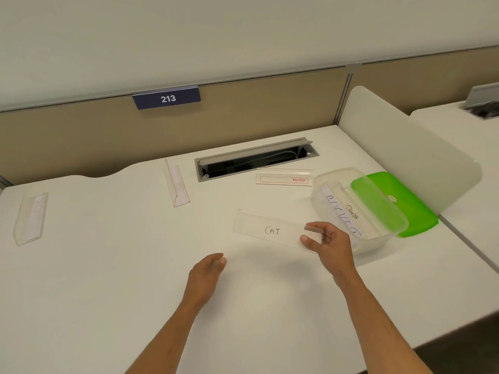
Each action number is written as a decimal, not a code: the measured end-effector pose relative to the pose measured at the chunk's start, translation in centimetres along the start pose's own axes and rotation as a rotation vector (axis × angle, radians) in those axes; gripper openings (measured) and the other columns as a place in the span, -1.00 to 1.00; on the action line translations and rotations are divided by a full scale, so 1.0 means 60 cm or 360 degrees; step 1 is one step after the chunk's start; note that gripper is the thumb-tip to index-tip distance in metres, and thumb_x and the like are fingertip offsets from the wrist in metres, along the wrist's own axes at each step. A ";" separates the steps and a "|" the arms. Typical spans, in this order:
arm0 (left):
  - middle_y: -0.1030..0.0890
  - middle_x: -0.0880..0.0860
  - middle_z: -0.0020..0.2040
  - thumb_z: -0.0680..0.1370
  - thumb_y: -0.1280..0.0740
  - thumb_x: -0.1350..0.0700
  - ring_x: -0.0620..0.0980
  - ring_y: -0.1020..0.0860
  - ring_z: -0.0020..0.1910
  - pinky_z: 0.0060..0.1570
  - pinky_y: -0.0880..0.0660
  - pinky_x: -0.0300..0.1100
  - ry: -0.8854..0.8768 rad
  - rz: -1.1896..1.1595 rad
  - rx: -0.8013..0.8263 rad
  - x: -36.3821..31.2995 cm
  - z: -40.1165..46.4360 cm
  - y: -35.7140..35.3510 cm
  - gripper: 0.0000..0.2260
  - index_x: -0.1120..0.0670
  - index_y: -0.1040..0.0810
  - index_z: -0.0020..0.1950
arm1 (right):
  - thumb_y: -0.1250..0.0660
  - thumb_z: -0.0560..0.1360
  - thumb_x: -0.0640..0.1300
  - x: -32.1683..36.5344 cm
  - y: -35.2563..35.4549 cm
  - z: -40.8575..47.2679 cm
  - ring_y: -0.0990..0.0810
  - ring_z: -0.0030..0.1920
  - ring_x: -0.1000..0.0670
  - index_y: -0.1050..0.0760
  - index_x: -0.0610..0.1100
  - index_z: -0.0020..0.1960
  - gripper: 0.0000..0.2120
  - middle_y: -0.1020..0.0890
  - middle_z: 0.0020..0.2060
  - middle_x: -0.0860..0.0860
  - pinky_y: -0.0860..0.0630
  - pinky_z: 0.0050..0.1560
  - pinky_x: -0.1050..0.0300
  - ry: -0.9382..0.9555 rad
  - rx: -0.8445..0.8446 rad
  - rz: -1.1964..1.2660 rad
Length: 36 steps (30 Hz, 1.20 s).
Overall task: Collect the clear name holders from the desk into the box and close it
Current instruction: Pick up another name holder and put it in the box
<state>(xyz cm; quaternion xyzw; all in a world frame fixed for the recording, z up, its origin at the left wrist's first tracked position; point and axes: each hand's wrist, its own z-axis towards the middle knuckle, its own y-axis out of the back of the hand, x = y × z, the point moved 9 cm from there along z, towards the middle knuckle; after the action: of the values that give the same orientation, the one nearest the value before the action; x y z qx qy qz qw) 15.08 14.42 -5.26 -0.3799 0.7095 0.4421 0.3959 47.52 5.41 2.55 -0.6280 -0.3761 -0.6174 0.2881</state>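
Note:
My right hand (328, 242) pinches the right end of a clear name holder marked "CAT" (267, 230), held just above the white desk and left of the clear box (378, 242). The box stands open with several name holders inside it. Its green lid (405, 209) lies under and behind the box on the right. My left hand (208, 273) hovers open over the desk, below the holder, holding nothing. Three more clear holders lie on the desk: one at far left (30, 218), one at centre back (176, 186), one by the cable slot (283, 178).
An open grey cable slot (255, 159) is sunk into the desk at the back. A beige partition with a blue "213" tag (167, 98) runs behind. A white side divider (405, 147) stands right of the box. The desk edge (459, 319) drops off at lower right.

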 end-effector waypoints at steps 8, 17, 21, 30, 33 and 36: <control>0.05 -0.14 0.60 0.61 -0.07 -0.27 -0.08 0.21 0.57 0.48 0.34 -0.06 -0.0228 0.1177 -0.0042 0.009 0.016 -0.080 -0.38 -0.06 -0.01 0.60 | -0.60 0.31 -0.16 0.031 0.119 0.040 -0.64 0.07 0.00 -0.63 0.09 -0.04 -0.70 -0.69 -0.02 0.11 -0.56 0.15 -0.02 0.0107 -0.0584 -0.0068; 0.18 -0.12 0.60 0.61 0.13 -0.28 -0.05 0.28 0.56 0.51 0.31 0.05 -0.0294 0.1595 -0.0185 0.012 0.002 -0.093 -0.38 -0.04 0.20 0.59 | -0.58 0.31 -0.07 0.050 0.244 0.059 -0.55 -0.07 -0.01 -0.62 -0.07 0.06 -0.65 -0.68 -0.04 -0.04 -0.47 0.00 0.08 0.0046 -0.1120 -0.0456; 0.18 -0.14 0.59 0.60 0.15 -0.30 -0.09 0.30 0.55 0.51 0.31 0.03 -0.0276 0.1595 -0.0165 0.015 0.002 -0.095 -0.37 -0.05 0.20 0.59 | -0.57 0.32 -0.04 0.044 0.268 0.083 -0.58 0.11 -0.16 -0.59 -0.09 0.05 -0.65 -0.68 0.05 -0.07 -0.44 0.14 -0.02 -0.0051 -0.1149 -0.0622; 0.15 -0.17 0.59 0.59 0.15 -0.31 -0.12 0.28 0.55 0.52 0.29 0.01 -0.0266 0.1579 -0.0188 0.012 0.001 -0.092 -0.36 -0.06 0.13 0.60 | -0.55 0.34 -0.05 0.025 0.274 0.131 -0.58 0.08 -0.26 -0.57 -0.13 0.10 -0.62 -0.67 0.03 -0.17 -0.47 0.02 -0.05 -0.0198 -0.0960 -0.1162; 0.16 -0.17 0.59 0.58 0.20 -0.32 -0.12 0.28 0.55 0.52 0.31 0.00 -0.0263 0.1598 -0.0191 0.009 0.000 -0.094 -0.36 -0.06 0.13 0.60 | -0.54 0.35 -0.05 0.014 0.274 0.142 -0.58 0.06 -0.27 -0.55 -0.14 0.10 -0.62 -0.66 0.03 -0.19 -0.48 -0.02 -0.04 -0.0219 -0.0839 -0.1294; 0.15 -0.17 0.59 0.58 0.19 -0.32 -0.12 0.27 0.56 0.52 0.31 -0.01 -0.0259 0.1603 -0.0198 0.009 0.000 -0.094 -0.36 -0.06 0.12 0.60 | -0.53 0.37 -0.06 0.009 0.268 0.153 -0.59 0.01 -0.27 -0.53 -0.16 0.08 -0.64 -0.64 0.00 -0.21 -0.45 -0.12 0.02 -0.0252 -0.0665 -0.1483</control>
<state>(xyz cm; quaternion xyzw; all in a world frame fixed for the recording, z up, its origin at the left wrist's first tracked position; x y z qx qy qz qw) 19.86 12.49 -7.58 0.0218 0.7438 0.6474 0.1645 65.95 4.21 4.10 -0.4828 -0.5051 -0.6928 -0.1783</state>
